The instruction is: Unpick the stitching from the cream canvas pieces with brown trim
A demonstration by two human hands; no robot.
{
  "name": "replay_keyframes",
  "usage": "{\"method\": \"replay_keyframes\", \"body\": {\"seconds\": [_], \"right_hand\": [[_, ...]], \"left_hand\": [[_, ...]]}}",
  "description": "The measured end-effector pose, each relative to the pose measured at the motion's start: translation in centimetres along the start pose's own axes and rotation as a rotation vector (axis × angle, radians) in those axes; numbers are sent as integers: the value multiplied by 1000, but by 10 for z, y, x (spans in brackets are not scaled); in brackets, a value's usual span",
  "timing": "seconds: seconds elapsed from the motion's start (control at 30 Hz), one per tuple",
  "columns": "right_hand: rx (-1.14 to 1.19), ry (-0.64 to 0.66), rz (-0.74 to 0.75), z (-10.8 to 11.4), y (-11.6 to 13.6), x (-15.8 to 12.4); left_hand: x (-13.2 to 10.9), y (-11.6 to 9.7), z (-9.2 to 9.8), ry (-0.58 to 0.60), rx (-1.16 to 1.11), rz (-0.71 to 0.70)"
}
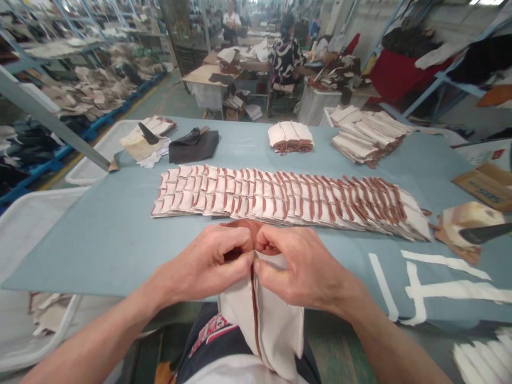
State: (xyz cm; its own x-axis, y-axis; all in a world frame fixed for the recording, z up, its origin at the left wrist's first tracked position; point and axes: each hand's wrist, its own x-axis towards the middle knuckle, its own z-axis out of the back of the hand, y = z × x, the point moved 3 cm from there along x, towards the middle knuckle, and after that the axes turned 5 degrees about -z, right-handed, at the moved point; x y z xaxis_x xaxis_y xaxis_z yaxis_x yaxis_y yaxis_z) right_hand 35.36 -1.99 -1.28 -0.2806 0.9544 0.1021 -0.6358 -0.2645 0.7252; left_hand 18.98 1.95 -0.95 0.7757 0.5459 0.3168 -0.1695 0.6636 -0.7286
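Note:
Both hands pinch one stitched leather piece, off-white on the side facing me and reddish-brown on the other. My left hand grips it just left of its middle seam, fingers curled and thumb on top. On the other side of the seam, my right hand holds it the same way, thumbs almost touching. The piece hangs over the table's near edge toward my lap, its brown far end showing behind the fingers. Just beyond my hands lies a long overlapping row of similar pieces.
On the blue-grey table stand a small stack, a larger stack and a dark leather scrap. White strips and a block with a black handle lie at right. White bins flank the left; people work beyond.

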Motion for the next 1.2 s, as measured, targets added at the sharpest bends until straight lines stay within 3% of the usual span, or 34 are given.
{"method": "replay_keyframes", "body": {"seconds": [0.2, 0.47, 0.67, 0.83, 0.97, 1.2], "right_hand": [[64, 22, -42, -6, -5, 4], [-33, 3, -28, -10, -6, 10], [-113, 29, -32, -9, 2, 16], [-124, -25, 44, -4, 9, 18], [30, -6, 55, 0, 8, 14], [346, 138, -122, 5, 4, 8]], "left_hand": [[-1, 10, 15, 194, -70, 37], [7, 14, 28, 327, -14, 89], [14, 4, 28, 297, 61, -45], [7, -3, 24, 186, 142, -179], [-7, 0, 17, 121, 374, -291], [-22, 8, 5, 52, 719, -502]]}}
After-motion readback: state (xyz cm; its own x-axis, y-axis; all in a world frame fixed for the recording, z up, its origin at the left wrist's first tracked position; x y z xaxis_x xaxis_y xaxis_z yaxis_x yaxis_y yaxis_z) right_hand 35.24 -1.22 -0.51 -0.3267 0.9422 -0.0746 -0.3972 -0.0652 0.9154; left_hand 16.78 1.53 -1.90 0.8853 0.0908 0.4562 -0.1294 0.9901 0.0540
